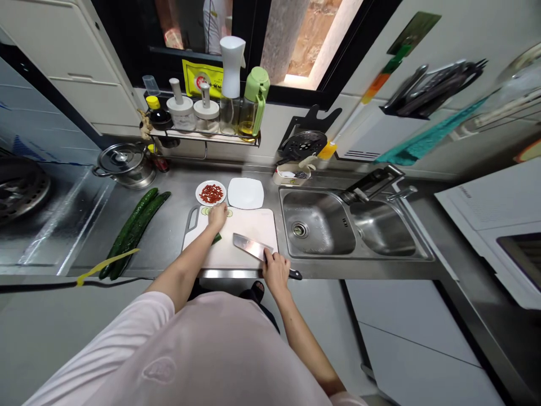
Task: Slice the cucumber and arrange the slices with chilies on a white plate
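Note:
A white cutting board (pixel 249 225) with a grey handle lies on the steel counter. My right hand (pixel 276 273) is closed around the black handle of a kitchen knife (pixel 249 245), its broad blade over the board and pointing left. At the board's far edge, my left hand (pixel 217 216) is curled among a row of thin cucumber slices (pixel 205 211); whatever its fingers hold is hidden. A green cucumber piece (pixel 217 238) lies beside my left forearm. Just beyond the board are a plate of chopped red pieces (pixel 211 194) and a white square plate (pixel 245 193).
Two whole cucumbers (pixel 133 234) lie at the left, with a yellow strip (pixel 107 261) across them. A lidded steel pot (pixel 124 164) stands behind. A double sink (pixel 321 223) is to the right. Seasoning jars (pixel 181 113) and an oil bottle (pixel 252 104) line the wall rack.

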A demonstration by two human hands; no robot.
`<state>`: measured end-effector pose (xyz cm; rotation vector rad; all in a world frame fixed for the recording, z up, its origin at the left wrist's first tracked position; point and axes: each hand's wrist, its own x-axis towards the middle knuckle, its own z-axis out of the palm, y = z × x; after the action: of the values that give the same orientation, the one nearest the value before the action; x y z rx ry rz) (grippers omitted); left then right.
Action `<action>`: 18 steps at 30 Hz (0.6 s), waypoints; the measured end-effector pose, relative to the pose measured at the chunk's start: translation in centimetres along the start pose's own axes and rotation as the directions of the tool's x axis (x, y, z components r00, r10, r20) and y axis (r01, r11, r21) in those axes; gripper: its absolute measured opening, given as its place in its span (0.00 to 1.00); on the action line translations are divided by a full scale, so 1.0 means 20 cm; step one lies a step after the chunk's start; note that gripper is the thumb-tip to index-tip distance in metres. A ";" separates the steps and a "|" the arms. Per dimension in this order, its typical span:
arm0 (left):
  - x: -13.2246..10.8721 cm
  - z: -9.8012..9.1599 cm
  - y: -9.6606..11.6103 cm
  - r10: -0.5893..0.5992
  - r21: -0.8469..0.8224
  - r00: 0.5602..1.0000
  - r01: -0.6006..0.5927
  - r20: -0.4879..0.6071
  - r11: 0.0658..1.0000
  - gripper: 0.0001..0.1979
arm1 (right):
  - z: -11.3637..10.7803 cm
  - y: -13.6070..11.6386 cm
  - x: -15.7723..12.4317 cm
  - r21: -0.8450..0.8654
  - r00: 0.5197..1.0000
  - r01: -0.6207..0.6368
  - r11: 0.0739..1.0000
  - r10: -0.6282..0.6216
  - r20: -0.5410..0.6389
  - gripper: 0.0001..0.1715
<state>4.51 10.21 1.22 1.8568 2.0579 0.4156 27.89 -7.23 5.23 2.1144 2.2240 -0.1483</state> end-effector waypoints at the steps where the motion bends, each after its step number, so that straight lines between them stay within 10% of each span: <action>1: 0.00 0.00 0.00 0.006 0.017 1.000 -0.006 -0.002 1.000 0.08 | 0.00 0.00 0.00 0.001 1.000 -0.003 1.000 0.003 -0.001 0.25; 18: -0.05 -0.04 0.02 0.019 0.081 1.000 -0.017 -0.022 0.997 0.14 | 0.02 -0.01 0.02 0.057 1.000 -0.006 0.998 0.006 -0.003 0.25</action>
<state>4.65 9.35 2.29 1.9263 2.1035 0.3642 27.62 -6.86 4.80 2.1512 2.2410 -0.2098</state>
